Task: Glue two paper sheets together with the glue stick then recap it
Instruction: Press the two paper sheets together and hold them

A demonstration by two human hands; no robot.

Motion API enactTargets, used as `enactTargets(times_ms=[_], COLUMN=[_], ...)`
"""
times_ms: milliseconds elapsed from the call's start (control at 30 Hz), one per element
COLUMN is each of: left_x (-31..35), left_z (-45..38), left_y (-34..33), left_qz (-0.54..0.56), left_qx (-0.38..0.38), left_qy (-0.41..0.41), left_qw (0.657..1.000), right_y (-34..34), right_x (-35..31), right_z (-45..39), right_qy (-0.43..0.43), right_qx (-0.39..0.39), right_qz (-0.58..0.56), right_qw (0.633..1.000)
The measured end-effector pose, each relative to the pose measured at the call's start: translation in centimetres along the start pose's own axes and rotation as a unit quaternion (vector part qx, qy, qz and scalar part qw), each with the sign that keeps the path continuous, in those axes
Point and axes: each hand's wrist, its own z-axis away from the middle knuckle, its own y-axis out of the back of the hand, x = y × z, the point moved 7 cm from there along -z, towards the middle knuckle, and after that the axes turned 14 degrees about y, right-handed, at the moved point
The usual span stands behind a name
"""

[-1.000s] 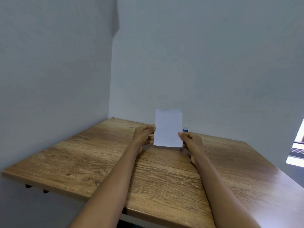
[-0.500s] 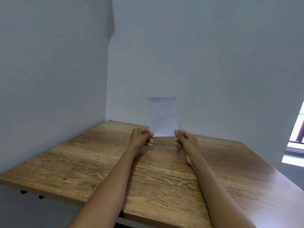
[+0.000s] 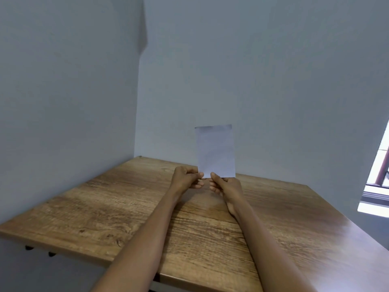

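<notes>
Wooden table [image 3: 126,207] by grey walls | paper [image 3: 215,151] now raised upright at 12 o'clock | left hand [image 3: 186,179], right hand [image 3: 226,186] pinched its bottom edge | glue stick hidden | gluing probably finished

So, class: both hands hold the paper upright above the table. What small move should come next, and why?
Probably lower the paper flat onto the table. The left hand and right hand pinch only its bottom edge, so it stands in the air, and no glue stick is in view. Whether it is one sheet or two cannot be told.
</notes>
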Motion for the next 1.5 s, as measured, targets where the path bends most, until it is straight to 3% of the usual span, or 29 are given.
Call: enactTargets(times_ms=[267,533,633,767,967,1133,1300,1400,1500], left_x=[-0.3,-0.2,0.4,0.5,0.2,-0.1,0.1,-0.1,-0.4], left_z=[0.0,-0.1,-0.1,-0.1,-0.4,0.1,0.4,0.8,0.9], left_y=[1.9,1.4,1.4,0.1,1.1,-0.8,-0.4,-1.0,-1.5], left_qz=[0.025,-0.016,0.056,0.088,0.201,0.101,0.032,-0.028,-0.067], left_qx=[0.032,0.031,0.026,-0.039,-0.034,-0.088,-0.057,-0.096,-0.122], left_qy=[0.008,-0.003,-0.019,-0.014,0.005,0.001,-0.005,-0.002,0.013], left_qw=[0.999,0.999,0.998,0.995,0.979,0.991,0.998,0.995,0.99], right_y=[5.2,2.7,2.3,0.2,-0.7,-1.0,-1.1,0.6,2.7], right_x=[-1.1,-0.9,-0.7,-0.9,-0.9,-1.0,-1.1,-1.4,-1.8], right_z=[-0.3,-0.5,-0.6,-0.5,-0.1,0.0,0.2,-0.1,-0.4], right_qy=[0.006,0.022,0.021,0.032,0.04,0.041,0.051,0.036,0.026], right_qx=[0.138,-0.004,0.002,-0.01,-0.006,-0.021,-0.052,-0.031,0.026], right_qz=[-0.115,0.135,0.087,0.002,-0.058,-0.017,0.075,0.082,0.015], right_qw=[0.984,0.991,0.996,0.999,0.998,0.999,0.995,0.996,0.999])
